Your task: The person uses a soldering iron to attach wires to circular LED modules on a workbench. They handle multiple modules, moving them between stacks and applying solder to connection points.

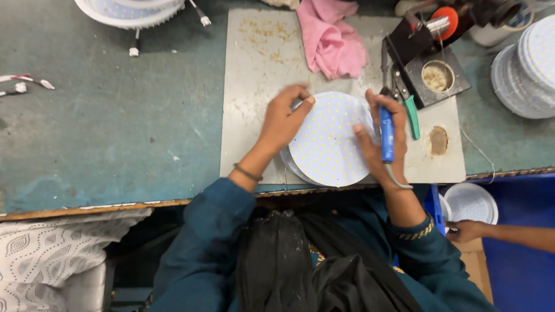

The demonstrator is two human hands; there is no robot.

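Observation:
A round white LED board dotted with small yellow chips lies on top of a short stack of like boards on a grey work plate. My left hand rests on the board's upper left rim, fingers curled over the edge. My right hand grips a blue-handled soldering iron at the board's right rim, tip pointing away from me.
A pink rag lies at the plate's far edge. A black solder stand with a tip cleaner and green-handled tweezers sit to the right. Stacks of LED boards stand far right. Another person's hand holds a white disc at lower right.

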